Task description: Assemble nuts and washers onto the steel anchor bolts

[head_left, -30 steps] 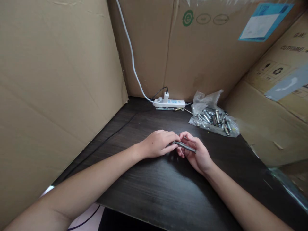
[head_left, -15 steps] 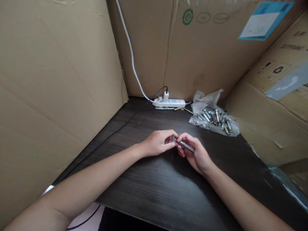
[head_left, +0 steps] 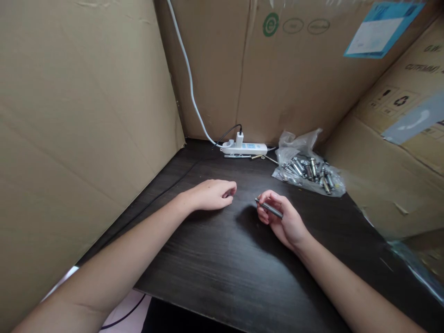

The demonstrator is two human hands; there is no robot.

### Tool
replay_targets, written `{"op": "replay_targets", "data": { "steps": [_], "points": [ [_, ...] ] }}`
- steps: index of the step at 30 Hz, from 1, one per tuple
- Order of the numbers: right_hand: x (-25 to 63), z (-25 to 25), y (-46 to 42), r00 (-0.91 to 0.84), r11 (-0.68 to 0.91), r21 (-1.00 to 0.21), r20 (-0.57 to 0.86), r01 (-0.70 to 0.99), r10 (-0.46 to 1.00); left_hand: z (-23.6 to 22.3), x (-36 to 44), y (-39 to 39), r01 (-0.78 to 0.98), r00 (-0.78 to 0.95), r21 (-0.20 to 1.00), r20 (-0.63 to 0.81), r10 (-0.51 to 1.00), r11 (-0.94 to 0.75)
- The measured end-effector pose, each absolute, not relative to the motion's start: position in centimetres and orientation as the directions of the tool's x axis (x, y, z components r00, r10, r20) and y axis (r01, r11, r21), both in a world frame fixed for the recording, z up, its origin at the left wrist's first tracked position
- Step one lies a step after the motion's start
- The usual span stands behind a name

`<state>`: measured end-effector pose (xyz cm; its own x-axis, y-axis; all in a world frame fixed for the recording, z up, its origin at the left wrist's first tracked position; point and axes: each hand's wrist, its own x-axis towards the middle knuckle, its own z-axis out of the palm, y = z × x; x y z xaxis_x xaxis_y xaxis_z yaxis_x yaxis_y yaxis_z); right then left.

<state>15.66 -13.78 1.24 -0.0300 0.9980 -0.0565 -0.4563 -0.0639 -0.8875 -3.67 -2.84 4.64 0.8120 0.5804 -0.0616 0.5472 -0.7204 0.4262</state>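
1. An expansion bolt (head_left: 272, 210) is held by the right hand (head_left: 291, 224), clamped between the fingers and the palm side; it is carried on the near side of the power strip (head_left: 248, 149), roughly in line with its right end.
2. The left hand (head_left: 211, 194) is held apart from the bolt, on the near side of the strip's left end. Its thumb and forefinger are parted slightly; whether anything small is hidden behind them cannot be told.
3. From the left fingertips, the bolt is found to the right and slightly nearer the person. The right hand is the nearer one, being in contact.
4. The bolt's narrow end is pointed leftward and slightly away from the person, towards the left hand's side; its long axis is slanted, with the thicker end directed towards the right palm.
5. More metal bolts (head_left: 308, 170) are contained in a plastic bag (head_left: 301, 142), right of the strip.
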Motion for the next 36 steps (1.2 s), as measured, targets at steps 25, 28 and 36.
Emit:
{"op": "replay_targets", "data": {
  "steps": [25, 28, 36],
  "points": [
    [15.6, 0.9, -13.7, -0.033, -0.027, -0.935, -0.017, -0.354, 0.999, 2.4, -1.0, -4.8, 0.051, 0.86, 0.994, 0.005, 0.51, -0.095],
    [15.6, 0.9, -13.7, -0.029, -0.026, -0.941, -0.018, -0.339, 0.999, 2.3, -0.9, -4.9, 0.034, 0.875, 0.996, 0.008, 0.483, -0.079],
    [15.5, 1.0, -13.7, -0.022, -0.019, -0.955, -0.012, -0.296, 1.0, 2.2, -0.9, -5.4, -0.026, 0.873, 0.989, 0.094, 0.478, -0.148]
  ]
}}
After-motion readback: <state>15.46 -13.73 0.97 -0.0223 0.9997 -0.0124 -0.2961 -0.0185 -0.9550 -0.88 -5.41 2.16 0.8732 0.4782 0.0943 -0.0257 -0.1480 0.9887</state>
